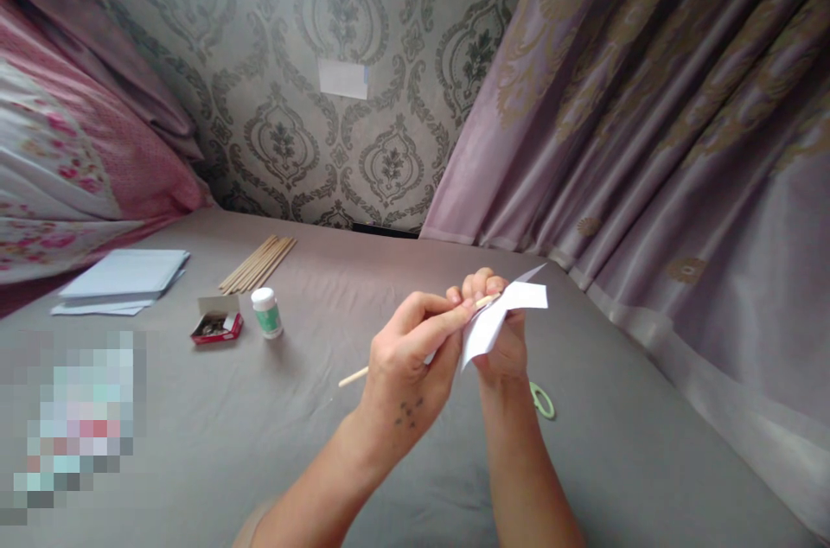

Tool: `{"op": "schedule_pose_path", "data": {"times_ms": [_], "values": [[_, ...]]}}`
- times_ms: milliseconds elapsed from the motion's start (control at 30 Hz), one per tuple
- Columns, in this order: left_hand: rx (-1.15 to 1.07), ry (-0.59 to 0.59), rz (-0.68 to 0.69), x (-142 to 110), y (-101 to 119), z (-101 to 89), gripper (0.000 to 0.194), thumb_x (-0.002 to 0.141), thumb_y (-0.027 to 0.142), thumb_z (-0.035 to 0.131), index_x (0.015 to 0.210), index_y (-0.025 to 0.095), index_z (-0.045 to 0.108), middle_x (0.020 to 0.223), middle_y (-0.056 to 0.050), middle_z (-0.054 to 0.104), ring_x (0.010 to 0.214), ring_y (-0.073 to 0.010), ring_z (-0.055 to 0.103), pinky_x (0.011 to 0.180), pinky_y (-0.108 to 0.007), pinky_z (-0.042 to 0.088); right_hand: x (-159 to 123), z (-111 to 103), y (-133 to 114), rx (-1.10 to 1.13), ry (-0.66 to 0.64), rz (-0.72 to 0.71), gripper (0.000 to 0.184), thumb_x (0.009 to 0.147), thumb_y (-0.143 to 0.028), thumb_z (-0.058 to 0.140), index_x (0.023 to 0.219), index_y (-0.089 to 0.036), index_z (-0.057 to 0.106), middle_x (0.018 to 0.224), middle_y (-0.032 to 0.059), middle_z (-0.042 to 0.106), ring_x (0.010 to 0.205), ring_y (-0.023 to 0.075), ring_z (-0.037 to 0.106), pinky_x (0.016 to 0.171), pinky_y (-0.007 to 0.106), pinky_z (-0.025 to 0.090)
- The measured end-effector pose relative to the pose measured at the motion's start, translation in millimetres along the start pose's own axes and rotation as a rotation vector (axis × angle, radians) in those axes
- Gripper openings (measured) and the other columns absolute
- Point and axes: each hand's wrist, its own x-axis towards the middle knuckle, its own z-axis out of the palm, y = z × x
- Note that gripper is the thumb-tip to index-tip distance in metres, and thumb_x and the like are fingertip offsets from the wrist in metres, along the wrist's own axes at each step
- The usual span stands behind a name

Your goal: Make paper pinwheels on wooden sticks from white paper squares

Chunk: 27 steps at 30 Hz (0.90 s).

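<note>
My left hand [405,366] is closed in a pinch on a thin wooden stick [354,376], whose free end juts out to the lower left. My right hand [496,332] is closed on a folded piece of white paper [502,315] with pointed flaps, held against the stick's upper end. Both hands are raised above a grey bed sheet [194,444], close together and touching at the fingertips.
On the sheet lie a bundle of wooden sticks [258,264], a stack of white paper [123,278], a small open red box [217,325], a white glue bottle [266,312] and green-handled scissors [543,400]. A patterned wall, mauve curtain and pink bedding surround it.
</note>
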Motion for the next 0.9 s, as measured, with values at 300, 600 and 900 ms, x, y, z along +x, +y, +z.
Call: {"op": "schedule_pose_path", "data": {"times_ms": [300,600,900], "values": [[-0.027,0.014,-0.005,-2.5,1.1,2.1,0.028,0.085,0.007,0.057,0.105,0.021,0.071,0.088,-0.004,0.065,0.079,-0.0102,0.064,0.070,-0.019,0.053,-1.2,-1.5,-0.7,-0.026,-0.010,-0.036,0.016,0.071,-0.029,0.075,0.069,-0.027,0.059,0.068,-0.0033,0.041,0.059,0.0124,0.039,0.060,0.029,0.039],[-0.048,0.031,-0.030,-4.7,-5.3,8.1,0.028,0.085,0.007,0.058,0.105,0.021,0.072,0.090,-0.005,0.066,0.082,-0.0107,0.064,0.072,-0.019,0.053,0.6,-4.9,3.1,0.003,-0.017,-0.006,0.018,0.071,-0.029,0.076,0.068,-0.026,0.058,0.068,-0.0039,0.041,0.059,0.0115,0.038,0.063,0.029,0.042],[-0.313,-0.209,-0.390,8.9,-31.1,-5.3,0.022,0.082,0.016,0.058,0.097,0.018,0.074,0.092,-0.006,0.071,0.083,-0.0153,0.063,0.076,-0.025,0.050,6.5,-26.3,14.6,-0.091,0.152,0.205,0.030,0.055,-0.039,0.086,0.073,-0.022,0.069,0.071,-0.0015,0.064,0.063,0.0127,0.055,0.061,0.027,0.047]]}}
